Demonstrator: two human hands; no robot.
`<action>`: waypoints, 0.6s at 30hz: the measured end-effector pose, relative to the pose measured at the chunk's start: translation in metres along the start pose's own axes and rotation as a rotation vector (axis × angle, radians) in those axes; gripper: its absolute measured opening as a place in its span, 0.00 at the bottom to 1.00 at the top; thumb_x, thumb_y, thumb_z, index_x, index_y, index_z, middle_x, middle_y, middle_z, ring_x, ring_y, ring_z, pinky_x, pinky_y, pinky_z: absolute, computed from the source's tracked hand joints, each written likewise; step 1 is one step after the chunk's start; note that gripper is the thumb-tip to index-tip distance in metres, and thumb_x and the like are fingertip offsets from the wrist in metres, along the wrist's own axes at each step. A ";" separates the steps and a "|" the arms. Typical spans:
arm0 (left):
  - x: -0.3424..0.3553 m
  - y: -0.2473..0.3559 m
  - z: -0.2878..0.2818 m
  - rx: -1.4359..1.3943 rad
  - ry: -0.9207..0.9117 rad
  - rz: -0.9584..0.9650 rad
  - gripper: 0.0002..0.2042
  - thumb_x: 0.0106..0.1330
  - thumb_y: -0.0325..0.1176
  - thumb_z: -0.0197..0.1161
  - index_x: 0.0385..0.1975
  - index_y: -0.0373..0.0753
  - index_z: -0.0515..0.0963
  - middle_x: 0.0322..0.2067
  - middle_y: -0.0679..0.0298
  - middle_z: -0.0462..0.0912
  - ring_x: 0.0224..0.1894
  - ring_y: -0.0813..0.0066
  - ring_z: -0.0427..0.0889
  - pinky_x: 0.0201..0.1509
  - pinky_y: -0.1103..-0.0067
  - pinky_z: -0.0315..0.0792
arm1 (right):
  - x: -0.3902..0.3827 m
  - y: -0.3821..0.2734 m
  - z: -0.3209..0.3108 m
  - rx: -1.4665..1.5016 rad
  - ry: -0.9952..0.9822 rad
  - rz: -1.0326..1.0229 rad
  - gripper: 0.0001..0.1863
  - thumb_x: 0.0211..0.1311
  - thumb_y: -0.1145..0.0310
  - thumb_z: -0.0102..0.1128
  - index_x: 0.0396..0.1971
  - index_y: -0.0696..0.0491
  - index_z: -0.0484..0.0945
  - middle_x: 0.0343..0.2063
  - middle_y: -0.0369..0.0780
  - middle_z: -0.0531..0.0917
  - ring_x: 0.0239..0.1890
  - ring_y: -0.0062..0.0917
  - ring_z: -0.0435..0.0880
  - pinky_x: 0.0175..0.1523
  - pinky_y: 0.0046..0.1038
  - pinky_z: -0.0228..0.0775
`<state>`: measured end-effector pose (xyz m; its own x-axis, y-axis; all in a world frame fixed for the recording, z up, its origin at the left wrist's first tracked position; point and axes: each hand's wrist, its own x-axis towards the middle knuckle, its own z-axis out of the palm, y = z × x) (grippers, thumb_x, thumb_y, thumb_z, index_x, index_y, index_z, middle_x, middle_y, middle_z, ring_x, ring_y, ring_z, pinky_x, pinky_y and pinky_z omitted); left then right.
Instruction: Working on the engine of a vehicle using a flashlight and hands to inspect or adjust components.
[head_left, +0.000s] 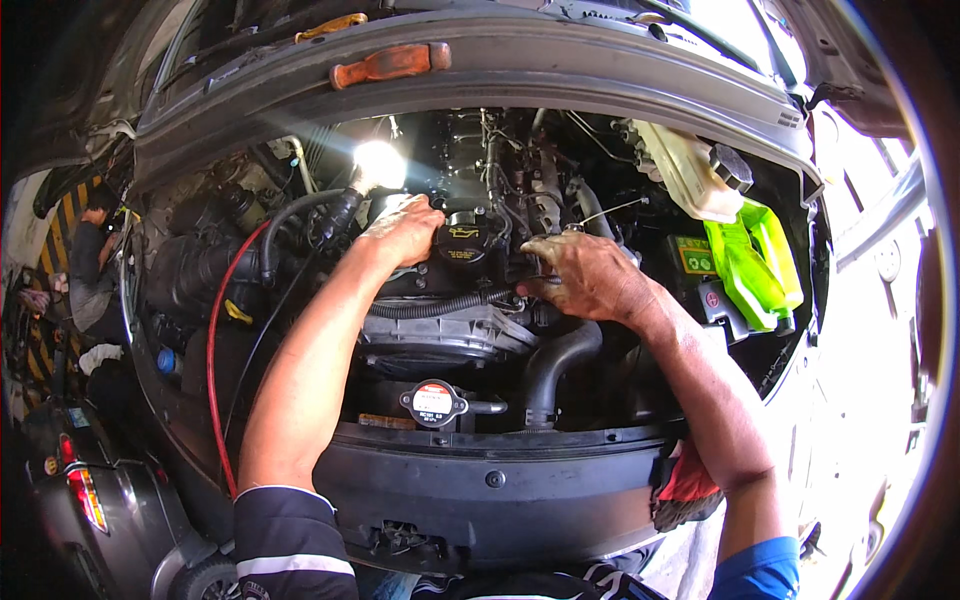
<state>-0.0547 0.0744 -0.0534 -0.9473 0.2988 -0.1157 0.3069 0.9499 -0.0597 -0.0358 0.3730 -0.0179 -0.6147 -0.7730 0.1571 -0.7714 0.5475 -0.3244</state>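
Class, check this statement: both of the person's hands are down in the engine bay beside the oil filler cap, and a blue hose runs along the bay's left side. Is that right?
Not quite. In the head view the left hand and right hand do flank the oil filler cap, but the hose on the left is red, not blue.

Black oil filler cap (463,243) — upright atop engine (450,335), between hands.

Dim engine bay (450,330) — work-lamp (380,163) glare, fisheye-bent edges
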 end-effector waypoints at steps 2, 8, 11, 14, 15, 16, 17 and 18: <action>0.003 -0.002 -0.001 -0.022 -0.053 0.030 0.10 0.59 0.29 0.64 0.40 0.34 0.81 0.46 0.52 0.78 0.53 0.54 0.78 0.60 0.66 0.73 | 0.001 -0.001 -0.003 -0.016 -0.070 0.046 0.27 0.64 0.49 0.65 0.53 0.56 0.79 0.42 0.51 0.86 0.48 0.47 0.85 0.54 0.44 0.77; 0.004 -0.007 0.011 -0.106 -0.003 0.010 0.13 0.61 0.30 0.64 0.44 0.34 0.79 0.49 0.50 0.76 0.56 0.53 0.78 0.62 0.65 0.73 | 0.002 -0.003 -0.005 -0.050 -0.138 0.085 0.31 0.64 0.46 0.65 0.57 0.55 0.78 0.48 0.49 0.85 0.53 0.44 0.84 0.58 0.42 0.76; 0.003 -0.005 0.015 -0.129 0.033 -0.003 0.15 0.61 0.30 0.64 0.47 0.34 0.77 0.50 0.50 0.75 0.56 0.53 0.78 0.62 0.65 0.73 | 0.001 -0.001 -0.002 -0.059 -0.122 0.068 0.31 0.64 0.47 0.66 0.57 0.55 0.78 0.48 0.49 0.85 0.53 0.44 0.83 0.58 0.42 0.76; 0.002 -0.004 0.013 -0.114 0.012 -0.027 0.16 0.61 0.29 0.64 0.49 0.36 0.77 0.49 0.51 0.75 0.57 0.53 0.78 0.62 0.65 0.73 | 0.000 0.003 0.002 -0.043 -0.063 0.027 0.28 0.64 0.48 0.65 0.53 0.56 0.80 0.43 0.51 0.86 0.49 0.46 0.84 0.55 0.44 0.77; 0.002 -0.003 0.012 -0.107 0.020 -0.013 0.16 0.61 0.29 0.64 0.49 0.36 0.77 0.49 0.51 0.75 0.57 0.53 0.78 0.62 0.65 0.73 | 0.000 0.003 0.003 -0.026 -0.011 -0.009 0.25 0.65 0.49 0.65 0.49 0.56 0.81 0.38 0.52 0.86 0.46 0.48 0.85 0.52 0.45 0.77; 0.002 -0.003 0.011 -0.096 -0.006 -0.027 0.16 0.62 0.29 0.64 0.49 0.36 0.77 0.49 0.51 0.76 0.57 0.53 0.78 0.62 0.65 0.73 | -0.001 0.004 0.005 -0.026 -0.011 -0.008 0.25 0.65 0.49 0.65 0.49 0.56 0.81 0.38 0.52 0.86 0.46 0.48 0.85 0.52 0.45 0.77; 0.003 -0.003 0.010 -0.086 -0.033 -0.040 0.15 0.62 0.29 0.64 0.49 0.36 0.77 0.49 0.52 0.76 0.57 0.53 0.78 0.62 0.65 0.73 | -0.001 0.005 0.006 -0.029 0.018 -0.024 0.25 0.65 0.49 0.65 0.48 0.56 0.81 0.38 0.52 0.86 0.46 0.48 0.85 0.52 0.45 0.77; 0.003 -0.003 0.010 -0.085 -0.034 -0.038 0.15 0.62 0.29 0.64 0.49 0.36 0.77 0.49 0.52 0.76 0.57 0.53 0.78 0.62 0.65 0.73 | -0.001 0.005 0.007 -0.031 0.048 -0.038 0.25 0.64 0.50 0.65 0.47 0.57 0.81 0.37 0.52 0.86 0.46 0.48 0.85 0.52 0.45 0.78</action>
<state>-0.0578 0.0715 -0.0637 -0.9539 0.2608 -0.1486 0.2609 0.9652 0.0196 -0.0382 0.3744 -0.0260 -0.5917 -0.7774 0.2133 -0.7984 0.5287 -0.2881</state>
